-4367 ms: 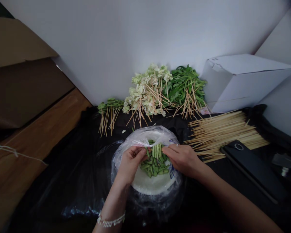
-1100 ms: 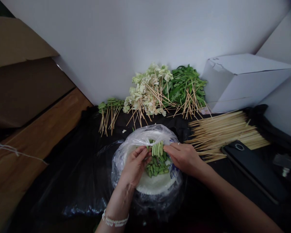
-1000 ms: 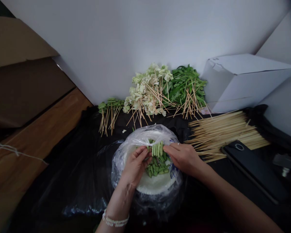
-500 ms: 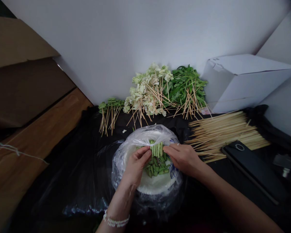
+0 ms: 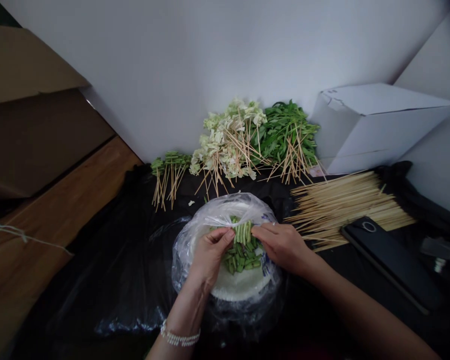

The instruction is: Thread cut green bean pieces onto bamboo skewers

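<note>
A row of short green bean pieces (image 5: 243, 232), lined up side by side, is held over a plastic-covered bowl (image 5: 236, 294). My left hand (image 5: 214, 250) pinches the row's left end between thumb and fingers. On the other side, my right hand (image 5: 281, 245) is closed at the right end. Any skewer through the pieces is hidden by the beans and fingers. Below the hands, loose cut green beans (image 5: 243, 260) lie in the bowl. Clear plastic (image 5: 183, 245) bunches around its rim.
Behind the bowl lie skewered beans (image 5: 177, 159), skewered pale cabbage (image 5: 219, 137) and skewered leafy greens (image 5: 285, 130). Bare wooden skewers (image 5: 352, 205) spread at right, with a dark phone (image 5: 390, 265) partly on them. A white box (image 5: 386, 125) stands behind; a cardboard box (image 5: 41, 140) is at left.
Both hands keep nearly the same grip on the bean row. The whole view has shifted very slightly; nothing else has visibly moved.
</note>
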`<state>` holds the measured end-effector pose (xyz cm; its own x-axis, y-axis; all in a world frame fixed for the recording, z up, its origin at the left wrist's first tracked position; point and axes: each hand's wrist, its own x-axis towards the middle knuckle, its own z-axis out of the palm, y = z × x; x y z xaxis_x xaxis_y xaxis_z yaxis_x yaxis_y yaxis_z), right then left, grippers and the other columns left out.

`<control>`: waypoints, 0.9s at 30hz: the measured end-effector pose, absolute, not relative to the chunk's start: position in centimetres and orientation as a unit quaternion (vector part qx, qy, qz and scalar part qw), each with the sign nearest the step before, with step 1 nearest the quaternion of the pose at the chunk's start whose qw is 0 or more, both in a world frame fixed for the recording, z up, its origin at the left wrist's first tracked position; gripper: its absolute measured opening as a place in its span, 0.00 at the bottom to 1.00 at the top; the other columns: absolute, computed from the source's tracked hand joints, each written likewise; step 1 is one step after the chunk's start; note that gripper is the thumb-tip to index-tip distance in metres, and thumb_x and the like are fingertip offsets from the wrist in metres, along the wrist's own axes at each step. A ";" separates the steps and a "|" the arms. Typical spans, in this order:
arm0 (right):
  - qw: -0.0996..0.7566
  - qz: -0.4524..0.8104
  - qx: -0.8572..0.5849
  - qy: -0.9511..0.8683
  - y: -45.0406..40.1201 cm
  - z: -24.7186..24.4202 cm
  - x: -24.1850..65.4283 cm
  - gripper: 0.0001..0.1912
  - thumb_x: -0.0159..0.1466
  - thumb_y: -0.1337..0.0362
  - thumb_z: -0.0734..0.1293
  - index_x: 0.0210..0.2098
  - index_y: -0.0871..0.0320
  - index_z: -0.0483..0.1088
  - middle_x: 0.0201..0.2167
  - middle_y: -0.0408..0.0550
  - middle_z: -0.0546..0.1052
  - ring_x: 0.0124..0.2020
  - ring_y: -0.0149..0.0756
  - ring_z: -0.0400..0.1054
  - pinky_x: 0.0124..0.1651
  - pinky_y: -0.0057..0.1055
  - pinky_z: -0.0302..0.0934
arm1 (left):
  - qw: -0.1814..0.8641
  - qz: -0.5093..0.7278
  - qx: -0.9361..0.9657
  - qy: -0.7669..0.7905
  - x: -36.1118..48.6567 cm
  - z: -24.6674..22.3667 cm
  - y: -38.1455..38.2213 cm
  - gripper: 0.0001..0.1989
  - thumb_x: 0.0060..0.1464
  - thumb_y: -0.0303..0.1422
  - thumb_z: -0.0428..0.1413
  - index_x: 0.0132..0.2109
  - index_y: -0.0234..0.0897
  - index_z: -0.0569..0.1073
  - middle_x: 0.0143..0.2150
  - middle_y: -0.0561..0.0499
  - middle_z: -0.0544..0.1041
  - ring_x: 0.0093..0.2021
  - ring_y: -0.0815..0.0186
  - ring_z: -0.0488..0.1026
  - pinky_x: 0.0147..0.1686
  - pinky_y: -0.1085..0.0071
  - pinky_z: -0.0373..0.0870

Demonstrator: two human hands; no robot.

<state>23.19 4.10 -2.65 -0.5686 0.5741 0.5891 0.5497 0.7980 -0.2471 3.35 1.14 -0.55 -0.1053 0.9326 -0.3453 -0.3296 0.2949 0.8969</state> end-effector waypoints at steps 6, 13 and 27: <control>0.340 0.049 -0.306 -0.888 4.2 -2.6 23.3 0.13 0.69 0.70 0.56 0.38 0.59 0.72 0.27 0.44 0.74 0.28 0.30 0.67 0.33 0.27 0.57 | 0.648 0.516 0.257 0.498 3.6 0.4 0.2 0.15 0.38 0.38 0.72 0.34 0.37 0.81 0.35 0.51 0.80 0.35 0.68 0.74 0.39 0.70 0.75; 0.304 0.050 -0.283 -0.908 3.6 -2.2 22.9 0.12 0.68 0.69 0.57 0.36 0.57 0.72 0.26 0.42 0.73 0.26 0.30 0.65 0.29 0.27 0.54 | 0.669 0.457 0.319 0.491 3.9 0.4 -0.8 0.17 0.48 0.42 0.67 0.43 0.37 0.80 0.43 0.44 0.81 0.41 0.60 0.78 0.37 0.67 0.78; 0.309 0.054 -0.290 -0.904 3.6 -2.0 23.1 0.13 0.68 0.70 0.56 0.36 0.57 0.71 0.25 0.42 0.72 0.25 0.29 0.63 0.28 0.28 0.51 | 0.678 0.458 0.291 0.495 3.4 0.9 -0.5 0.18 0.46 0.40 0.69 0.41 0.33 0.80 0.42 0.42 0.83 0.39 0.59 0.81 0.38 0.69 0.78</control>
